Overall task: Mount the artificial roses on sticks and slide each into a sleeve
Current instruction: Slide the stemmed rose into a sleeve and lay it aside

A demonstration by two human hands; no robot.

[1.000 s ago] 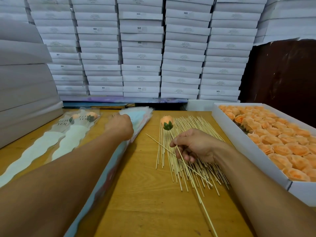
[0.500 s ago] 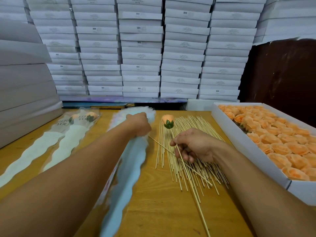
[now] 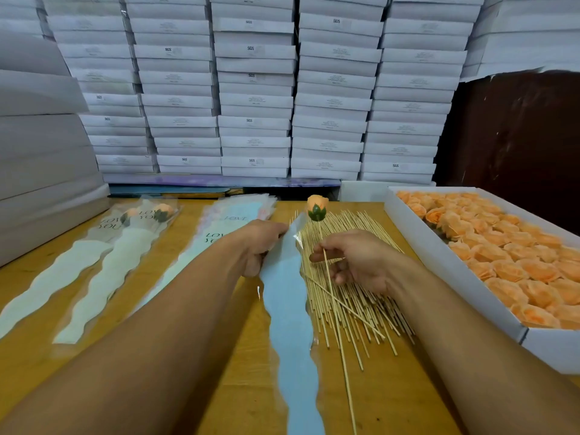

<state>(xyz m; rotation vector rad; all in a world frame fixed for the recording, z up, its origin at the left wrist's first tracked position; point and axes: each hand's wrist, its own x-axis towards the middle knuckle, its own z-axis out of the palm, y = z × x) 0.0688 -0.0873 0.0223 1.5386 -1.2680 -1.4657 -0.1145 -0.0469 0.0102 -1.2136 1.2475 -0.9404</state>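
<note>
My right hand [image 3: 357, 262] pinches a thin wooden stick [image 3: 337, 328] that carries an orange rose [image 3: 317, 206] with a green base at its far end. My left hand [image 3: 257, 243] grips the top of a clear sleeve with a light blue wavy insert [image 3: 288, 315], which lies down the table between my arms. The sleeve's upper edge is close beside the stick, just left of it. A heap of bare sticks [image 3: 351, 296] lies under my right hand.
A white tray [image 3: 452, 268] full of several orange roses stands on the right. A stack of blue sleeves [image 3: 232, 215] and two filled sleeves [image 3: 138, 221] lie at the left. White boxes [image 3: 254, 89] are piled along the back and left.
My left hand has pulled one blue sleeve off the stack and carried it right, next to the stick. My right hand lifted the stick slightly, with the rose raised.
</note>
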